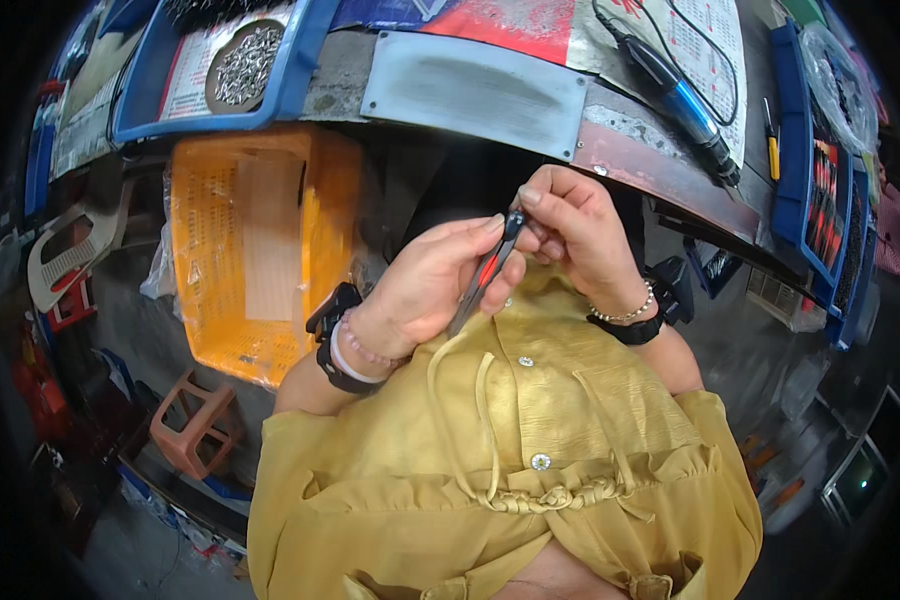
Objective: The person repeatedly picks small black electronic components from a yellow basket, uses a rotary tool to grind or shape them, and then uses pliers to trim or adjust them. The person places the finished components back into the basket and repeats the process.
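In front of my chest, my left hand [440, 270] grips a slim black-and-red tool [488, 268] that looks like a utility knife. The tool is tilted, its dark knob-like end up and its narrow grey end pointing down toward my yellow top. My right hand [578, 225] is closed in a pinch right at the dark upper end. Whatever sits between those right fingertips is too small and covered to make out. Both hands are off the bench, just short of its front edge.
A pale blue-grey plate [475, 88] is fixed along the bench edge. An electric screwdriver [675, 95] lies to its right, near a yellow-handled screwdriver [772, 145]. Blue bins [792, 150] hold red-and-black parts. Left are a dish of small screws [245, 68] and an orange crate [205, 260].
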Motion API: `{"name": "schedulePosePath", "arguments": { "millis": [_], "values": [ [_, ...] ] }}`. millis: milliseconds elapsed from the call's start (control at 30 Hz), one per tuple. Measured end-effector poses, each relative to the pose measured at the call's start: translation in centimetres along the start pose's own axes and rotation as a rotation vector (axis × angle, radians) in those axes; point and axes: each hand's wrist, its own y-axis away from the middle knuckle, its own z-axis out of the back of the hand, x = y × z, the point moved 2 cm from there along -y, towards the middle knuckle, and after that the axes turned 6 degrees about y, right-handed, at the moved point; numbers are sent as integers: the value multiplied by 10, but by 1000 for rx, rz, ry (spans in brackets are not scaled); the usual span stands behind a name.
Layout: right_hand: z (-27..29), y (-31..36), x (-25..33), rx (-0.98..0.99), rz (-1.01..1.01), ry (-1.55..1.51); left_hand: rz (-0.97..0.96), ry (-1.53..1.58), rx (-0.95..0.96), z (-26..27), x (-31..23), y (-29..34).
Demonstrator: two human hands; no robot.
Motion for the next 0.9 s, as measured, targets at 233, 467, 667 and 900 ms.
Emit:
{"name": "schedulePosePath", "arguments": {
  "millis": [233, 467, 667, 900],
  "values": [
    [4, -20, 9, -41, 59, -4, -31, -69, 170, 6, -13, -1],
    [-9, -22, 12, 2, 110, -9, -57, 55, 276, 14, -18, 5],
    [-35, 3, 6, -96, 576, 895, -456, 26, -7, 23, -14, 4],
    [-42, 10, 5, 12, 821, 1269, -559, -85, -98, 18, -7, 6]
  ]
}}
